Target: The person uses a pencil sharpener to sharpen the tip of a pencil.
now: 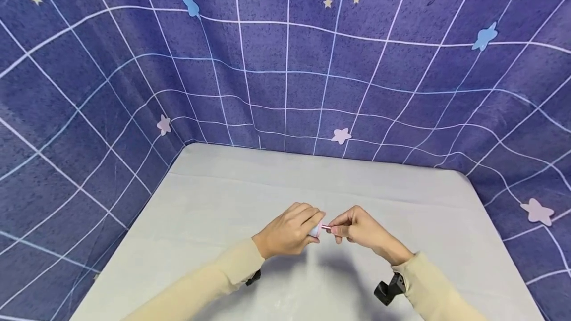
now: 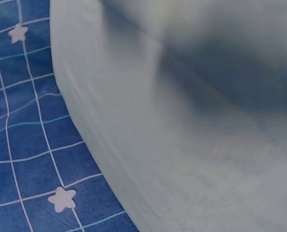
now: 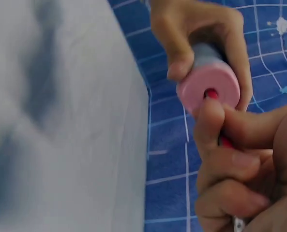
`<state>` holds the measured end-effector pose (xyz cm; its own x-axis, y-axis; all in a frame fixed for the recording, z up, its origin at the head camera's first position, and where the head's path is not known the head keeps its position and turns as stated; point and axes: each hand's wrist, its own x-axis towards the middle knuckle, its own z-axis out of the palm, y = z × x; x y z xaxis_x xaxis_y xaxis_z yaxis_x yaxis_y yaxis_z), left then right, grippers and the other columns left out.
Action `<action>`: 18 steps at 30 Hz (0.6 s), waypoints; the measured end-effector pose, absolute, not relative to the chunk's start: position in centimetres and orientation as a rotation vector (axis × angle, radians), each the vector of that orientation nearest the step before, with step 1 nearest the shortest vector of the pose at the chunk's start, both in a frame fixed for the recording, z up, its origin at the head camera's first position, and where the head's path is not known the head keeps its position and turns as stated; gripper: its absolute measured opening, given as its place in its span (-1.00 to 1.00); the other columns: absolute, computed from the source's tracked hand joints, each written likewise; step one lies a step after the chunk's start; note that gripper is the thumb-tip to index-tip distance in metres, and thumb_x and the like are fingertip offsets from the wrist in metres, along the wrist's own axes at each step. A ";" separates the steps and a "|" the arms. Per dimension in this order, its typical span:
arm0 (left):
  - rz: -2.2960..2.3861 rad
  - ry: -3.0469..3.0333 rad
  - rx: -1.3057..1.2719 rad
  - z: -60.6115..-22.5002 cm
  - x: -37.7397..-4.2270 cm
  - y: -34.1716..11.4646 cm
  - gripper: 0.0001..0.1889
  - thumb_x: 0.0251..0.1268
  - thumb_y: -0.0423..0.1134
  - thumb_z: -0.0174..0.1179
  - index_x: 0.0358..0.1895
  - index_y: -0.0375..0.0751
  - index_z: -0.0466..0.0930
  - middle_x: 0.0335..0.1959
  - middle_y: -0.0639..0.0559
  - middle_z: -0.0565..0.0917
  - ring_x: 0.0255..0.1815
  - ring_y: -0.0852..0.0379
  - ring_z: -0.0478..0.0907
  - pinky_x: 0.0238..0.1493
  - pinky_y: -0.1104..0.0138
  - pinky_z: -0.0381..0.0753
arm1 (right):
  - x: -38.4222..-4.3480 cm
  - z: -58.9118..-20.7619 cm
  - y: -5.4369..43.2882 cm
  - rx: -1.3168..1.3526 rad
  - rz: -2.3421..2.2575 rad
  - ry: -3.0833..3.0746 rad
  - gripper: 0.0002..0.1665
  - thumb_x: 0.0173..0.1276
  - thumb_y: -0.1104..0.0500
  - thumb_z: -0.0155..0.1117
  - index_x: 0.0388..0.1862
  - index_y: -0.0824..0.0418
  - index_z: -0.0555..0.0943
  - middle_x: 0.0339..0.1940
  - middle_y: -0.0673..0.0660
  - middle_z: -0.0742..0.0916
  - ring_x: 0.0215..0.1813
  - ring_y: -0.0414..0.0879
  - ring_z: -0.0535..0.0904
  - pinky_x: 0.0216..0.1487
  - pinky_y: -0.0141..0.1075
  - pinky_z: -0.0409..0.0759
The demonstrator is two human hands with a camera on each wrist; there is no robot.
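My left hand [image 1: 290, 229] grips a small cylindrical pencil sharpener [image 1: 314, 231], pale blue with a pink end. In the right wrist view the sharpener's round pink face [image 3: 194, 89] has a hole in its middle. A thin red pencil [image 3: 211, 93] enters that hole. Thumb and fingers of my right hand [image 1: 363, 229] pinch the pencil close to the sharpener, covering most of its length. Both hands are raised over the white table, facing each other. The left wrist view shows neither hand.
A white-covered table [image 1: 223, 187] spreads beneath the hands, with their shadows on it. Blue-purple cloth [image 1: 267, 83] with grid lines and stars hangs behind and at the sides. Black wrist cameras [image 1: 390, 289] sit by the beige sleeves [image 1: 214, 276].
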<state>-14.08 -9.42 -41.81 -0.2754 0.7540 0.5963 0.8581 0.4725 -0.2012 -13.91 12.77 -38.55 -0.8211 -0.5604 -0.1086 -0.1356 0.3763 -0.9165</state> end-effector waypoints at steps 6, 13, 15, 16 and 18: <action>-0.176 -2.132 -1.263 -41.4 -14.1 -9.3 -0.42 0.02 0.01 0.37 0.03 -0.35 0.54 -0.14 -0.03 0.64 -0.12 0.11 0.54 0.02 0.34 0.54 | -14.2 -39.0 12.8 -0.704 -1.386 2.368 -0.83 0.26 0.36 0.20 -0.26 0.35 0.72 -0.58 0.12 0.72 -0.72 -0.32 0.34 -0.71 -0.48 0.30; -0.290 -2.349 -1.188 -40.1 -14.5 -9.7 -0.43 0.07 0.00 0.34 0.07 -0.35 0.55 -0.09 -0.05 0.67 -0.11 0.10 0.57 0.02 0.30 0.54 | -13.8 -40.3 12.3 -1.039 -1.270 2.936 -0.79 0.10 0.33 0.40 -0.24 0.21 0.73 -0.37 0.01 0.76 -0.47 -0.32 0.55 -0.46 -0.40 0.56; -0.386 -2.449 -1.167 -39.6 -14.6 -9.8 -0.42 0.09 -0.01 0.34 0.08 -0.37 0.54 -0.07 -0.07 0.67 -0.07 0.08 0.58 0.06 0.28 0.54 | -13.7 -40.7 12.3 -1.178 -1.202 3.119 -0.74 0.01 0.35 0.46 -0.25 0.20 0.73 -0.36 -0.01 0.76 -0.39 -0.25 0.62 -0.37 -0.34 0.61; -0.445 -2.510 -1.154 -39.3 -14.6 -9.8 -0.42 0.10 -0.01 0.33 0.09 -0.37 0.54 -0.05 -0.09 0.67 -0.05 0.06 0.58 0.08 0.27 0.54 | -13.7 -40.9 12.3 -1.253 -1.169 3.186 -0.71 -0.03 0.36 0.48 -0.26 0.19 0.73 -0.35 0.00 0.77 -0.36 -0.21 0.65 -0.34 -0.31 0.62; -0.605 -2.640 -1.139 -38.6 -14.8 -9.8 -0.46 0.11 -0.05 0.34 0.08 -0.37 0.55 -0.11 -0.08 0.68 -0.13 0.08 0.59 -0.01 0.29 0.58 | -13.7 -41.2 12.4 -1.401 -1.107 3.282 -0.69 -0.04 0.35 0.48 -0.24 0.19 0.73 -0.34 0.01 0.77 -0.30 -0.14 0.68 -0.30 -0.26 0.61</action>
